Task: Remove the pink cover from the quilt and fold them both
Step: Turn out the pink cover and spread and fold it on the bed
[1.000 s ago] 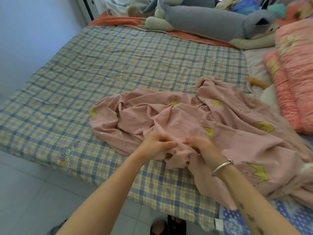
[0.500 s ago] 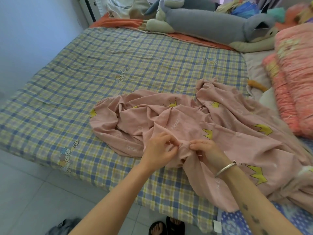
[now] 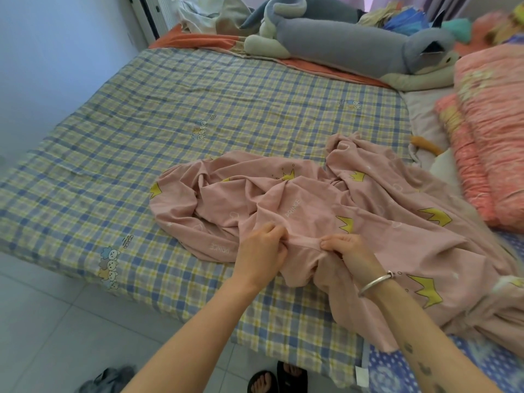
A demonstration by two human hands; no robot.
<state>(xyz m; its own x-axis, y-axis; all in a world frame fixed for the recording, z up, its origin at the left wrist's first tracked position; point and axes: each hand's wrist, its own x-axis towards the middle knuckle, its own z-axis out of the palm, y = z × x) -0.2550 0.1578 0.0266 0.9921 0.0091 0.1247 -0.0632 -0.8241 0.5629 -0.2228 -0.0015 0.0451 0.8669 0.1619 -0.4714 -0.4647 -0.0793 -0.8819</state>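
Pink cover (image 3: 326,211) hem pinched by left hand (image 3: 262,251) and right hand (image 3: 350,251); bunched fabric may slip, folding crooked.

plaid sheet (image 3: 198,109) | grey plush (image 3: 354,43) at far edge | sandals (image 3: 278,377) on floor

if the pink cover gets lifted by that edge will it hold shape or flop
Probably floppy: the pink cover lies in deep rumpled folds and sags below the edge pinched between left hand and right hand. Likely light, since fingertip pinches alone hold that edge up.
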